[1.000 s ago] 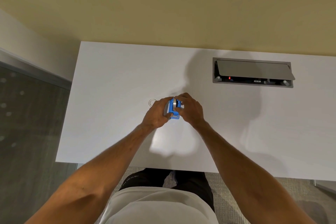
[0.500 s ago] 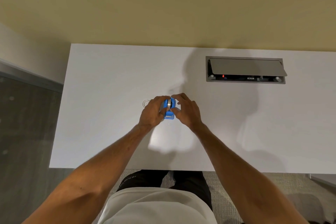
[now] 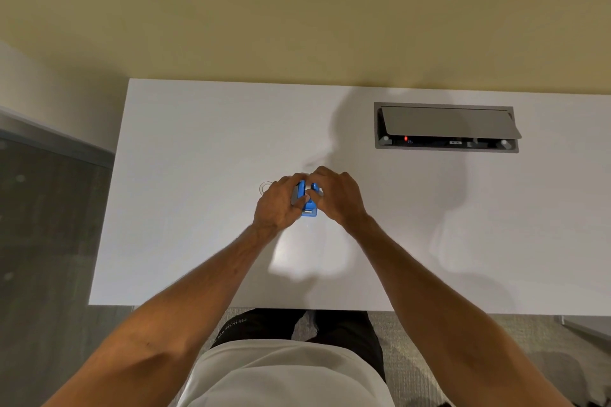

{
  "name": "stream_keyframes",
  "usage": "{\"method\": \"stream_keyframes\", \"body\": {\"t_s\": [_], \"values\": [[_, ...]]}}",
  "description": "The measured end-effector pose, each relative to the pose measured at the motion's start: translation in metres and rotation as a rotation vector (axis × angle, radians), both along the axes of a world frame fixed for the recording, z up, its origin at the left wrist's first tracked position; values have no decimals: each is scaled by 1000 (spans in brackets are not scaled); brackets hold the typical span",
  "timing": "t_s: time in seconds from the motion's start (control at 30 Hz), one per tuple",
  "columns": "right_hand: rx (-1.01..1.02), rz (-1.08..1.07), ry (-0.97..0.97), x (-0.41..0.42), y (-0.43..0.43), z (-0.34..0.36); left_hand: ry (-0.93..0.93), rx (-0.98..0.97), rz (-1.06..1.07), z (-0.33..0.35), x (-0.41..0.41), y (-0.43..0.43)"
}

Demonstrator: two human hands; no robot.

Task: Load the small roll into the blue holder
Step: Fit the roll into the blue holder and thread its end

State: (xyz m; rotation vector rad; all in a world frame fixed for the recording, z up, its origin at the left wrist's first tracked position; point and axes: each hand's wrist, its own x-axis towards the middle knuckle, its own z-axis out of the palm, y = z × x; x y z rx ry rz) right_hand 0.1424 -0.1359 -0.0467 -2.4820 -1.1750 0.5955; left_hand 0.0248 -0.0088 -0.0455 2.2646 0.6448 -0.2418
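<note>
Your two bare hands meet over the middle of the flat white table point(image 3: 198, 149), with the small blue plastic holder point(image 3: 306, 201) between them. Your left hand point(image 3: 279, 205) wraps the holder from the left, its fingers curled over the far end and its thumb laid across the near part of the blue body, so this grip is closed on the holder. Your right hand point(image 3: 340, 196) comes in from the right with its fingers bent down against the holder's top; the fingertips press on a small pale grey piece point(image 3: 313, 189) that sits at the blue body's far right edge. It may be the small roll, but too little of it shows to be sure, and whether the right grip pinches that piece or only rests on it cannot be told. The holder lies just above or on the table surface; contact is hidden by your hands. Just left of your left hand, a thin clear ring point(image 3: 265, 188) lies flat on the table, partly covered by your knuckles. Far to the right, well apart from your hands, a grey rectangular cable box point(image 3: 446, 145) is set into the table, its grey lid point(image 3: 446, 122) tilted open and a small red light point(image 3: 406, 138) showing inside. Both forearms reach in from the near edge, and soft shadows fall across the table's right half.
</note>
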Motion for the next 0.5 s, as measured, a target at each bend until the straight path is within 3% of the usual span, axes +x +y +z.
{"method": "stream_keyframes", "body": {"t_s": [0.27,0.5], "values": [[-48,79,-168,-4,-4,1,-14,15,0,-3,-3,1],[-51,100,-197,-4,0,2,28,3,-37,-4,-3,4]]}}
